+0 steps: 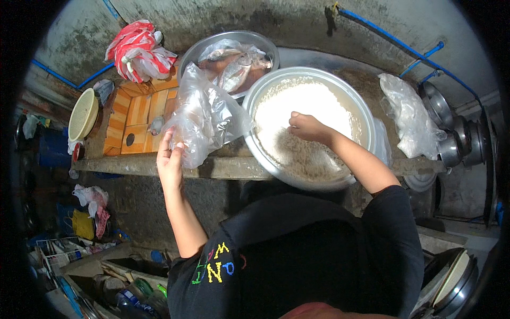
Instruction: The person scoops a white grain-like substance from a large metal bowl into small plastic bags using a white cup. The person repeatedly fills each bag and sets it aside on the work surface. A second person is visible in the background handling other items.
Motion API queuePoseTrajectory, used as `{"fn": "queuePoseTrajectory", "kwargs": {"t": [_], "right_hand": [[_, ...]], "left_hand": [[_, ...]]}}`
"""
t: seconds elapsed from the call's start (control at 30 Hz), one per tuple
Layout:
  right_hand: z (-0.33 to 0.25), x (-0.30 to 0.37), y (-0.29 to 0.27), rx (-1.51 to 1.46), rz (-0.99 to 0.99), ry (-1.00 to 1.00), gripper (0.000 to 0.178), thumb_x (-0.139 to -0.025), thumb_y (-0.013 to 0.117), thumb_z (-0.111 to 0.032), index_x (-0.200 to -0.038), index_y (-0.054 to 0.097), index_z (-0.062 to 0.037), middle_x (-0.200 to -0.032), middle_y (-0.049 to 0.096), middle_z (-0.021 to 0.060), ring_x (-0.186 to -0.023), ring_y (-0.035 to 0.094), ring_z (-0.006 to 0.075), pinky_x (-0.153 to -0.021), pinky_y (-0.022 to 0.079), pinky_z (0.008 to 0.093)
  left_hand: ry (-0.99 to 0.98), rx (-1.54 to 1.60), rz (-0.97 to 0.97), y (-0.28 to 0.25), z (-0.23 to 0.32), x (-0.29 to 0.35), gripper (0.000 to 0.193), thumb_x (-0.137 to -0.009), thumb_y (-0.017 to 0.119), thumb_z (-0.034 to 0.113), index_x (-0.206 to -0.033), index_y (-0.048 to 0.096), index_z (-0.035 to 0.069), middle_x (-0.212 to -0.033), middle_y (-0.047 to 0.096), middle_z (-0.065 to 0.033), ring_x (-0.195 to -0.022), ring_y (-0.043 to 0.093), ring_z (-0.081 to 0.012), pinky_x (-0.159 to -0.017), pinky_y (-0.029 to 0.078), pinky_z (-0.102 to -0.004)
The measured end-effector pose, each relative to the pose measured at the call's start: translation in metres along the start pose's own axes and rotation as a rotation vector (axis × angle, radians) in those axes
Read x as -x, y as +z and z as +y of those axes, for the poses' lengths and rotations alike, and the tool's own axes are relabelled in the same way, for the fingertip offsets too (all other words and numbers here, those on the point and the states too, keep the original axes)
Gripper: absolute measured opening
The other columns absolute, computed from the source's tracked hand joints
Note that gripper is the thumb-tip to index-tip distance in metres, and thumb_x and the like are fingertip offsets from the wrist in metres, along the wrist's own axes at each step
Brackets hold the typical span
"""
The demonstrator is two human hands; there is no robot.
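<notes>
My left hand [171, 159] pinches the edge of a clear plastic bag [204, 119], which puffs out to the right toward a large metal basin [367, 119]. White grains [305, 101] fill much of that basin; the glare hides whether they are rice or coarse salt. Over them hovers my right hand [311, 128], its fingers curled closed, and whatever they hold is hidden. Behind the bag, a second metal basin [273, 45] contains several whole fish [235, 73] in reddish liquid, partly covered by the bag.
An orange-tiled sink [139, 106] lies left, beside a pale yellow strainer [83, 114] and a red-striped plastic bag [139, 50]. A filled clear bag [411, 117] and metal pots [451, 146] stand right. The ledge's front edge [223, 168] runs before me.
</notes>
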State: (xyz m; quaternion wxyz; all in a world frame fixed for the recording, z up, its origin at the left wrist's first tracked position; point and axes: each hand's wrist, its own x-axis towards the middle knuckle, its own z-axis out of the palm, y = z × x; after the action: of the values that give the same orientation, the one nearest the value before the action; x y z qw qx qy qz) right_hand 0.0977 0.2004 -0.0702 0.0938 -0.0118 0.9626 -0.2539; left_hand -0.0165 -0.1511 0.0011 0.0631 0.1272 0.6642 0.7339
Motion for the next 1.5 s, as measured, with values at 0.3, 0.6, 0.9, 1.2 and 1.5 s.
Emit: {"fn": "queuePoseTrajectory", "kwargs": {"t": [0.3,0.6,0.9,1.2,1.5], "right_hand": [[-0.011,0.018,0.017,-0.453,-0.218,-0.140,0.025,-0.081,0.049,-0.022,-0.076,0.055,0.0011,-0.082,0.048,0.0093,-0.071,0.050,0.0188,-0.065,0.040,0.0293],[-0.011,0.055,-0.018,-1.119,-0.255,0.347,0.013,-0.077,0.051,-0.016,-0.068,0.051,-0.0061,-0.059,0.044,0.0005,-0.053,0.040,0.0109,-0.052,0.033,0.0244],[0.026,0.105,-0.032,-1.398,0.233,0.436,0.009,-0.073,0.049,-0.014,-0.068,0.051,-0.0069,-0.053,0.040,-0.0018,-0.044,0.034,0.0085,-0.042,0.025,0.0232],[0.019,0.154,-0.061,-1.493,0.236,0.485,0.009,-0.076,0.052,-0.017,-0.072,0.052,-0.0093,-0.055,0.043,-0.0033,-0.046,0.037,0.0055,-0.043,0.028,0.0201],[0.010,0.145,-0.116,-1.683,0.328,0.125,0.015,-0.079,0.052,-0.017,-0.066,0.047,-0.0119,-0.055,0.042,-0.0045,-0.046,0.041,0.0060,-0.040,0.031,0.0174]], "left_hand": [[-0.050,0.013,0.012,0.008,0.009,0.006,0.047,-0.080,0.052,0.005,-0.124,0.040,-0.003,-0.120,0.048,-0.0095,-0.086,0.050,-0.0099,-0.070,0.041,-0.0215],[-0.030,0.076,-0.140,0.036,0.020,0.000,0.053,-0.072,0.041,-0.003,-0.125,0.038,-0.003,-0.128,0.039,-0.0114,-0.109,0.044,-0.0173,-0.087,0.038,-0.0258],[0.223,-0.478,-0.381,0.121,-0.020,-0.044,0.063,-0.068,0.053,0.004,-0.127,0.034,0.000,-0.130,0.032,-0.0187,-0.121,0.033,-0.0289,-0.099,0.029,-0.0328],[0.286,-0.903,-0.609,0.219,-0.026,-0.049,0.067,-0.063,0.060,0.009,-0.126,0.039,0.003,-0.126,0.037,-0.0230,-0.113,0.042,-0.0351,-0.094,0.036,-0.0331],[0.284,-0.983,-0.979,0.269,0.001,-0.036,0.079,-0.058,0.064,0.011,-0.130,0.033,0.001,-0.127,0.038,-0.0231,-0.117,0.040,-0.0294,-0.097,0.033,-0.0318]]}}
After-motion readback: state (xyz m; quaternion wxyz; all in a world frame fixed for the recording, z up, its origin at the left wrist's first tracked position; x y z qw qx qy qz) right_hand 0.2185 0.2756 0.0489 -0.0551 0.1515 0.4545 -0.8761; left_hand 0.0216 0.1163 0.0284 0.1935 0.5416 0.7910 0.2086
